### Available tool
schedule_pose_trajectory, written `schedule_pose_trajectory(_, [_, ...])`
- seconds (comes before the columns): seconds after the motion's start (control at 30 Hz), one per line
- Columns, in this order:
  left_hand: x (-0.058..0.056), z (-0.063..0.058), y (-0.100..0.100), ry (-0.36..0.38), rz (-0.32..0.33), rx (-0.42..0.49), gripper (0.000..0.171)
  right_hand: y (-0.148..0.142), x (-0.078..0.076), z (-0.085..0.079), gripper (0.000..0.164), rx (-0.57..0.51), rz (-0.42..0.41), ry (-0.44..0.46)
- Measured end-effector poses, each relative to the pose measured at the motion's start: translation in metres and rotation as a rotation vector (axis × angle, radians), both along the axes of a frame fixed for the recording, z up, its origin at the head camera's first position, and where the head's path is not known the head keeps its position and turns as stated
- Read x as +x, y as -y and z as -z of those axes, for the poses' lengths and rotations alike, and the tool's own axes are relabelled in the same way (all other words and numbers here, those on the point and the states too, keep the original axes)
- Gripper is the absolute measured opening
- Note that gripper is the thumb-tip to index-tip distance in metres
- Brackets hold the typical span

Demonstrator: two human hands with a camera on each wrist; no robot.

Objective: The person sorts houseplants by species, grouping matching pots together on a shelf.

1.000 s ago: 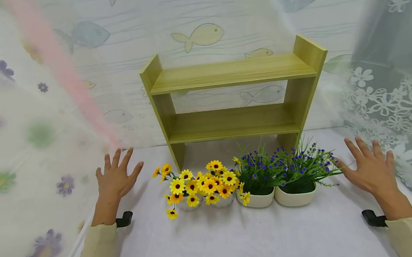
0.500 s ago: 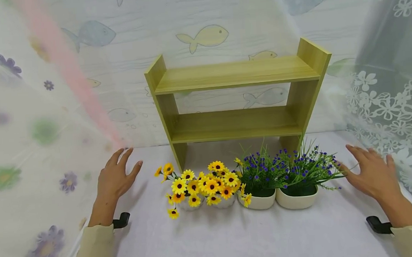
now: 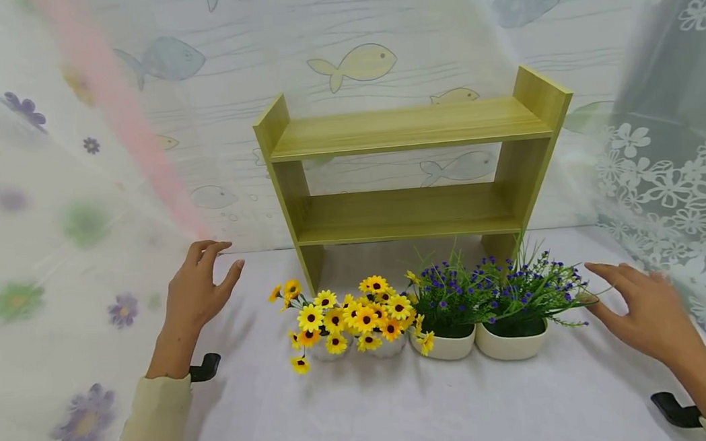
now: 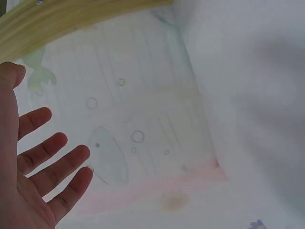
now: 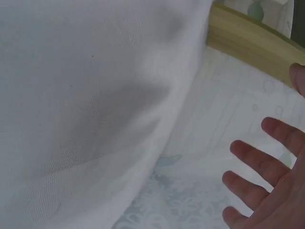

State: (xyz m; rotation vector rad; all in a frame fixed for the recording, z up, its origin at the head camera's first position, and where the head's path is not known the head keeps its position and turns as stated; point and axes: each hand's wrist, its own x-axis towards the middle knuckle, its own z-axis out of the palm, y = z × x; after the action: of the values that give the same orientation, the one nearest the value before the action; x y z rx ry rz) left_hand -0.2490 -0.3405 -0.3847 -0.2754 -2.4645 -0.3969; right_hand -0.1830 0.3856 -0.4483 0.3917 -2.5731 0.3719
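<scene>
My left hand [image 3: 196, 287] is held over the left part of the white table, fingers spread and slightly bent, holding nothing. To its right stand two pots of yellow flowers [image 3: 366, 319], their white pots [image 3: 387, 346] partly hidden by blooms. Beside these are two cream planters [image 3: 512, 347] with purple flowers [image 3: 451, 285] and long green blades. My right hand [image 3: 643, 307] is at the right, loosely bent and holding nothing. Its thumb is close to the rightmost plant's leaves; whether they touch I cannot tell. Both wrist views show relaxed fingers [image 4: 59, 167] with nothing between them.
Behind the pots stands a wooden shelf [image 3: 413, 213] with two bare boards and raised side panels. White fabric printed with fish [image 3: 361, 63] hangs behind it. Sheer flowered curtains [image 3: 669, 181] flank the white tablecloth [image 3: 437, 411] on both sides.
Both hands have gone from flat, widely spread fingers to raised, more bent ones. The right forearm has shifted slightly right and down. The pots and shelf stay put; the view has shifted a little.
</scene>
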Motion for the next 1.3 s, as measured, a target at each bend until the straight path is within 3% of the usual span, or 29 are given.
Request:
schedule_pose_trajectory(0.1, [-0.001,-0.011,-0.004,-0.03,0.024,0.009,0.046,0.004,0.005,0.0,0.07,-0.013,-0.07,-0.028])
schedule_pose_trajectory(0.3, [-0.009,-0.033,-0.017,-0.105,0.076,0.055,0.043,0.015,0.018,-0.001,0.054,-0.071,-0.144,0.036])
schedule_pose_trajectory(0.57, [-0.017,-0.065,-0.035,-0.226,0.196,0.086,0.036,0.021,0.034,0.003,0.033,0.014,-0.209,0.034])
schedule_pose_trajectory(0.67, [-0.018,-0.078,-0.043,-0.255,0.244,0.107,0.035,0.023,0.039,0.002,0.041,0.007,-0.233,0.044])
schedule_pose_trajectory(0.8, [-0.019,-0.096,-0.05,-0.299,0.303,0.123,0.035,0.031,0.039,0.003,0.057,-0.045,-0.334,0.028])
schedule_pose_trajectory(0.93, [-0.024,-0.108,-0.06,-0.349,0.363,0.124,0.037,0.038,0.037,0.01,0.06,-0.091,-0.411,-0.001])
schedule_pose_trajectory(1.1, [-0.035,-0.119,-0.073,-0.365,0.405,0.083,0.042,0.046,0.036,0.02,0.062,-0.12,-0.441,-0.021])
schedule_pose_trajectory(1.3, [-0.046,-0.124,-0.083,-0.369,0.398,0.066,0.05,0.056,0.03,0.022,0.061,-0.128,-0.454,-0.082])
